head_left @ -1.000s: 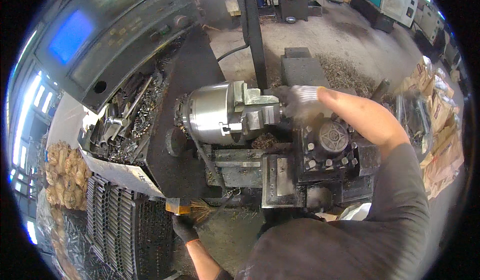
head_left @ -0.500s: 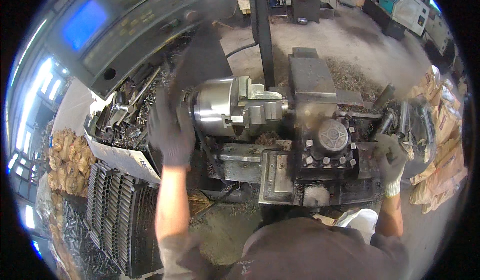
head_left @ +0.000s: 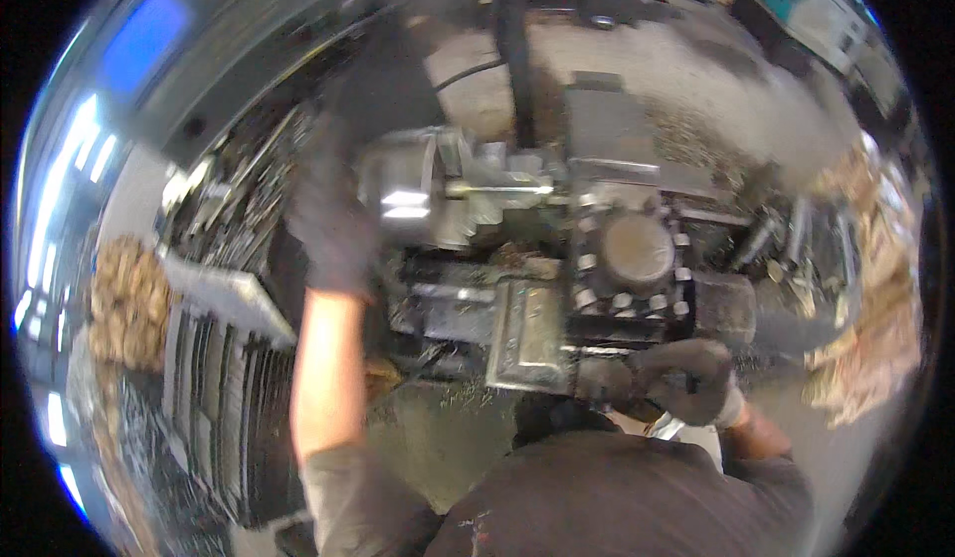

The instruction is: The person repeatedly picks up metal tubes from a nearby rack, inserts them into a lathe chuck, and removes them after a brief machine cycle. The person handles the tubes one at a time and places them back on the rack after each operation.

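Note:
My left hand (head_left: 333, 224), in a dark glove, is raised at the left side of a steel lathe chuck (head_left: 403, 184); motion smears its fingers. A thin bright rod (head_left: 502, 189) runs from between the chuck jaws (head_left: 463, 204) toward the tool post. That tool post (head_left: 637, 251) has a round top ringed by several square-headed bolts. Low in front of it, my gloved right hand (head_left: 686, 378) is curled closed beside a dark round part (head_left: 604, 380) at the carriage front. What its fingers hold is hidden.
Left of the chuck, a tray (head_left: 229, 293) holds metal scraps and chips. Below it stands a dark rack of stacked pieces (head_left: 219, 408), with brown sacks (head_left: 129, 303) beyond. More sacks (head_left: 870, 278) stand at far right. A dark upright post (head_left: 517, 70) rises behind the chuck.
My right hand has come left and down from the right end of the machine to the carriage front. The chuck jaws have turned, and the rod now shows. The whole view is more blurred.

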{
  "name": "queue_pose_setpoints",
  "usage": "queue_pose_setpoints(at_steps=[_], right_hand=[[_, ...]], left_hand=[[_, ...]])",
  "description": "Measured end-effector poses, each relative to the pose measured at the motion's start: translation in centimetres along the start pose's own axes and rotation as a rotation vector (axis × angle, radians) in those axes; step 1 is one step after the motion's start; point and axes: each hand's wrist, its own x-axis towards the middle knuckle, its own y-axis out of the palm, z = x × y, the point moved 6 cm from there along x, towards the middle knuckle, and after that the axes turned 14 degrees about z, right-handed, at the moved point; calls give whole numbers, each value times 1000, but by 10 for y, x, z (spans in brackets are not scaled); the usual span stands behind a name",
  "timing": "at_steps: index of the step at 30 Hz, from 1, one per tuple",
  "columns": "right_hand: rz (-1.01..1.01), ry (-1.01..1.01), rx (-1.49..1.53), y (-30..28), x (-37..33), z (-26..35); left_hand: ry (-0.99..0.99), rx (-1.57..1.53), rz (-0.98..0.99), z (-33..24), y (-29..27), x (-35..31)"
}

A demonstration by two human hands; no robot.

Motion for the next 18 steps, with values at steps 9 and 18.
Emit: queue_pose_setpoints(at_steps=[9, 18], right_hand=[[774, -248, -89, 275, 92, -26], [1365, -367, -486, 515, 78, -113]], left_hand=[[-1761, -554, 870, -150, -135, -620], [-2732, -281, 897, -483, -387, -971]])
